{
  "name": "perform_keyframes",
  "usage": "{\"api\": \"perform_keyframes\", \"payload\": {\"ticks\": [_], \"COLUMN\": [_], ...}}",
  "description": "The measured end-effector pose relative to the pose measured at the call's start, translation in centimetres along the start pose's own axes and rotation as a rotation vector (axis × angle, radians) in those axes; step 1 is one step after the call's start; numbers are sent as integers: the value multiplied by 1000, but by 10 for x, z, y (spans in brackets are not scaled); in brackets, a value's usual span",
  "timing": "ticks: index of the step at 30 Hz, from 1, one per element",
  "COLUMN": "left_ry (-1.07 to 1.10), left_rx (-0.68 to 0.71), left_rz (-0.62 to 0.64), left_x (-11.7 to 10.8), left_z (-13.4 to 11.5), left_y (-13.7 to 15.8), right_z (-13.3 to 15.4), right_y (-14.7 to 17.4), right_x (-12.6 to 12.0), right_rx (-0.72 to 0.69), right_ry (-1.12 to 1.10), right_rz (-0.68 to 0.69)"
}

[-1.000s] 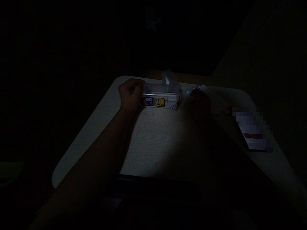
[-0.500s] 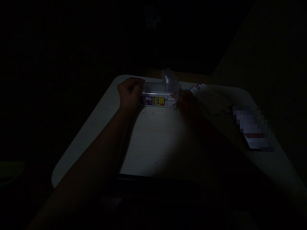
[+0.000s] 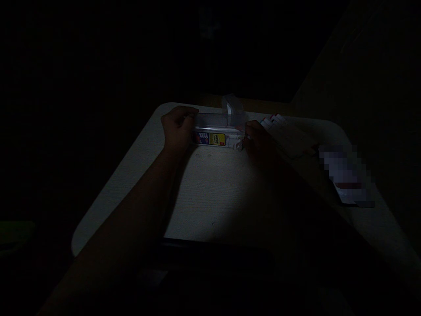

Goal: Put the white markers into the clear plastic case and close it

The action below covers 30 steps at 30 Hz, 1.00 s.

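A clear plastic case (image 3: 210, 120) with a yellow and blue label lies lengthwise on the far part of the white table (image 3: 200, 193). Its lid flap (image 3: 233, 109) stands raised at the right end. My left hand (image 3: 177, 127) is closed around the case's left end, thumb and fingers gripping it. My right hand (image 3: 258, 138), dark in shadow, has its fingers closed at the case's right end, by the flap. White markers (image 3: 286, 134) with coloured ends lie side by side just right of my right hand.
A phone-like slab (image 3: 345, 177), blurred by pixels, rests near the table's right edge. The room is very dark beyond the table. Something green (image 3: 16, 230) shows faintly at the lower left, and a dark edge (image 3: 213, 254) crosses the near side.
The light on the table is dimmer. My right hand has shifted very slightly at the case's right end; my left hand and the case look the same.
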<state>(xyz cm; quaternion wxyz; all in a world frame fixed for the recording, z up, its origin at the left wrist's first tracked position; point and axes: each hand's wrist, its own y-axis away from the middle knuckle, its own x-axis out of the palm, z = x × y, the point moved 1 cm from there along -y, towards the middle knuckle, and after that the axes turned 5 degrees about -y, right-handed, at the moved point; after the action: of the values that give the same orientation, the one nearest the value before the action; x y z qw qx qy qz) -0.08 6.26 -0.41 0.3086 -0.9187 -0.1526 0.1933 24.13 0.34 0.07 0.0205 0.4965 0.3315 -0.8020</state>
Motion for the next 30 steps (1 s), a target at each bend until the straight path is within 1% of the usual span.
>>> {"api": "perform_keyframes", "payload": {"ticks": [3, 7, 10, 12, 15, 16, 18, 20, 21, 23, 27, 30], "left_ry": [5, 32, 47, 44, 24, 20, 17, 19, 19, 20, 18, 29], "left_rx": [21, 16, 12, 9, 7, 7, 9, 8, 11, 23, 36, 59], "left_rz": [-3, -8, -20, -23, -19, -19, -14, -18, -18, -21, -22, -23], "left_x": [-1, 0, 0, 0, 0, 0, 0, 0, 0, 0, 0, 0], "left_z": [-1, -3, -4, -3, -3, -3, -2, -2, -1, -1, 0, -1], "left_y": [0, 0, 0, 0, 0, 0, 0, 0, 0, -1, -1, -1], "right_z": [0, -2, -1, 2, 10, 12, 15, 16, 16, 17, 19, 21], "right_y": [3, 5, 4, 4, 2, 2, 2, 2, 2, 2, 1, 2], "right_x": [-1, -3, -5, -6, -8, -9, -13, -17, -18, -18, -13, -11], "right_rx": [-22, 50, 94, 97, 106, 138, 258, 372, 395, 360, 235, 250], "right_ry": [38, 138, 135, 105, 111, 134, 214, 300, 330, 334, 194, 149], "right_rz": [-23, -90, -135, -113, -32, -14, 4, -4, -10, 3, 91, 73]}}
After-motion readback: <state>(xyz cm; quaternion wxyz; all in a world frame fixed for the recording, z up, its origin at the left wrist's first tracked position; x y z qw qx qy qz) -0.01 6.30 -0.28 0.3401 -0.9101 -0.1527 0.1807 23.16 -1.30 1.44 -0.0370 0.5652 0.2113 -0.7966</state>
